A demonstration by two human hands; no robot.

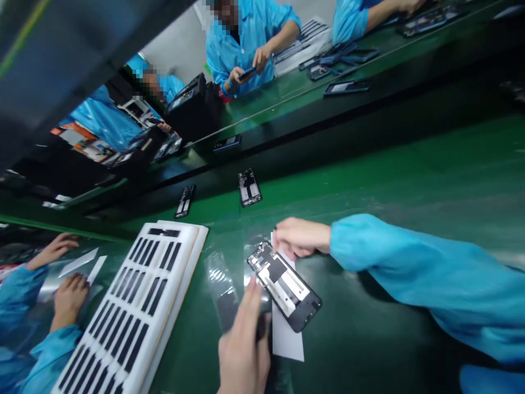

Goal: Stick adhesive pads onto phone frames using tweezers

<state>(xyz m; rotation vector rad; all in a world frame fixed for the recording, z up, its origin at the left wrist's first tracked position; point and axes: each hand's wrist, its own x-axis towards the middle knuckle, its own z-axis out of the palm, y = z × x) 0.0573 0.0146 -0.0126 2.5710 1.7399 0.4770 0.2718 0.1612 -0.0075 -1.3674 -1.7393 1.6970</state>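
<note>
An opened smartphone (287, 284), its circuit board and pale battery bay showing, is slanted over a white paper strip (287, 342) in front of me. My left hand (244, 339) is at the phone's left edge, fingers together and thumb close by, gripping that side. A dark patch between thumb and fingers is unclear. Beside the phone's upper right edge, my right hand (301, 236) has its fingers curled closed by the top of the strip; what they pinch is hidden. Left of the phone lies a clear plastic film strip (221, 284) with a dark lower part.
White foam trays (191, 268) with slotted dark parts are stacked at left. Beyond them a co-worker's hands (69, 295) handle clear sheets. Two opened phones (249, 187) (185, 201) lie farther up the green bench. Across a raised ledge, other people in blue work among more phones (346, 87).
</note>
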